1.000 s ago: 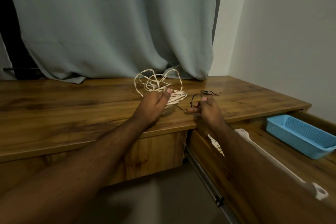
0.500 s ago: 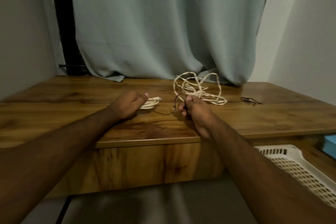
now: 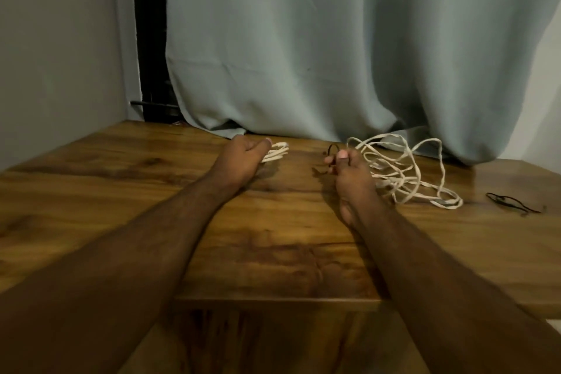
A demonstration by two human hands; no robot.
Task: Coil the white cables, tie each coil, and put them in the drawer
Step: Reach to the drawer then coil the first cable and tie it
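1. left hand (image 3: pixel 239 161) has carried the small coiled white cable (image 3: pixel 275 152) leftward, away frm the loose white cable tangle (image 3: pixel 403 173) on the wooden table (image 3: pixel 273 252); grip clamped on it.
2. right hand (image 3: pixel 349 173) pinches a thin black tie (image 3: pixel 331 151), picked up a sec ago; second black tie (image 3: pixel 513 203) lies far right.
3. tying likely next; drawer out of view.

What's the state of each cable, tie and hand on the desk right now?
left hand: grips the coiled white cable.
coiled white cable: bundled in neat loops, no tie visible on it.
right hand: pinches a black tie.
black tie: held, bent in a loop above the fingers.
loose white cable: tangled, uncoiled, lying on the desk.
second black tie: lying loose on the desk, untouched.
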